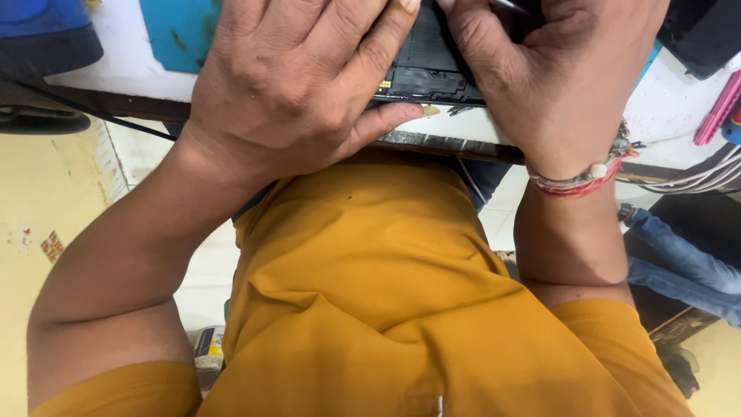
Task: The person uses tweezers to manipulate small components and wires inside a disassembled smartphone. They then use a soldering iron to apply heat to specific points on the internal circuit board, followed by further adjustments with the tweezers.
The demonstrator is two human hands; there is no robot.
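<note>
A black opened electronic device (428,73), flat with its inner board showing, lies at the near edge of a white worktable (116,66). My left hand (297,85) lies flat over its left part, fingers spread, thumb pressed along its front edge. My right hand (552,66) curls over its right part and pinches a thin metal tool (509,6) at the top edge of the view. Red thread bands and beads circle my right wrist (587,174). Most of the device is hidden under both hands.
A teal mat (177,31) lies on the table's left part, with a blue object (42,27) at the far left. Pink tools (718,108) and grey cables (695,177) are at the right. My orange shirt (386,309) fills the lower view; a jeans-clad leg (679,266) is at right.
</note>
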